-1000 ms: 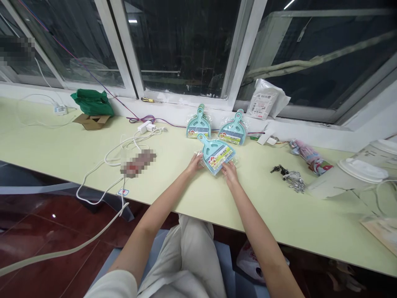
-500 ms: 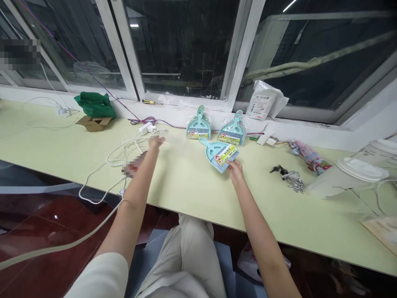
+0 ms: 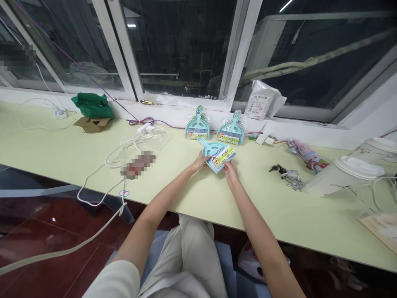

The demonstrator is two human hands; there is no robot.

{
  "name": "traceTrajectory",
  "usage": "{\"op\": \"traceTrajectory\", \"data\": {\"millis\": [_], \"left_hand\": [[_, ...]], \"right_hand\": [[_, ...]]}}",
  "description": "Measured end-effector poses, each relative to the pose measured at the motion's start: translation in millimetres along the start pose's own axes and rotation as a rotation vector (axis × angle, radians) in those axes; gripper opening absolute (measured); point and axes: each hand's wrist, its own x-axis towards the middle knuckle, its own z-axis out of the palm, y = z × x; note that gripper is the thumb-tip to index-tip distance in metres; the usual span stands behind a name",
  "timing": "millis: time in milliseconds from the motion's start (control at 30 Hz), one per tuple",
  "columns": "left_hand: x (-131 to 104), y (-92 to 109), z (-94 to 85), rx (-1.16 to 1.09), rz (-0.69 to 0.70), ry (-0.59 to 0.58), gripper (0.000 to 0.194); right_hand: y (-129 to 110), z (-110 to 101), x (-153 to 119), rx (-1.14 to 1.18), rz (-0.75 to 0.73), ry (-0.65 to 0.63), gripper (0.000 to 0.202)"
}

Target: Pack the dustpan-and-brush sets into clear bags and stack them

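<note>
A light-blue mini dustpan and brush set (image 3: 216, 155) with a yellow-green label is held tilted above the table (image 3: 192, 186). My left hand (image 3: 200, 160) is closed on its left edge, thumb on top. At its lower right edge, my right hand (image 3: 230, 169) grips the brush end. Behind it, two more bundles of similar dustpan sets, a left one (image 3: 197, 124) and a right one (image 3: 230, 129), lean upright in clear wrapping against the window wall. Crumpled clear plastic (image 3: 159, 138) lies to the left of the hands.
On the left lie white cables (image 3: 114, 155), a white plug (image 3: 145, 128), a green bag (image 3: 92, 105) and an open cardboard box (image 3: 91, 124). To the right are keys (image 3: 288, 176), a folded umbrella (image 3: 308, 156) and white lidded cups (image 3: 344, 176). A white packet (image 3: 262, 101) leans by the window.
My left hand has come from the clear plastic on the left over to the dustpan set and taken hold of its left edge. My right hand keeps its grip.
</note>
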Motion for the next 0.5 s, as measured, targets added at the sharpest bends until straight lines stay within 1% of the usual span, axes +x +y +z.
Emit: {"op": "traceTrajectory", "data": {"millis": [33,100,200,267,300,333,433,467,500], "left_hand": [[3,-10,6.4,-0.015,0.005,0.030,0.041],[9,-23,10.1,-0.053,0.057,0.121,0.037],[18,-29,-0.7,-0.068,0.134,0.232,0.023],[22,-29,-11.4,-0.055,0.152,0.277,0.020],[22,-28,-16.1,-0.050,0.157,0.302,0.020],[22,-28,-20.0,-0.045,0.165,0.328,0.020],[19,-25,-25.3,-0.028,0.196,0.382,0.021],[17,-24,-25.2,-0.024,0.204,0.384,0.021],[15,-23,-24.3,-0.019,0.211,0.376,0.021]], "right_hand": [[-1,-1,0,-0.034,0.041,-0.005,0.024],[-1,-2,2,-0.129,0.146,-0.024,0.018],[1,-4,5,-0.241,0.279,-0.080,0.011],[1,-7,9,-0.258,0.310,-0.091,0.011],[-1,-10,13,-0.252,0.300,-0.072,0.012],[-5,-14,17,-0.236,0.267,-0.024,0.012],[-25,-32,32,-0.188,0.090,0.194,0.010],[-33,-38,36,-0.179,0.027,0.217,0.008],[-42,-44,39,-0.183,-0.035,0.205,0.005]]}}
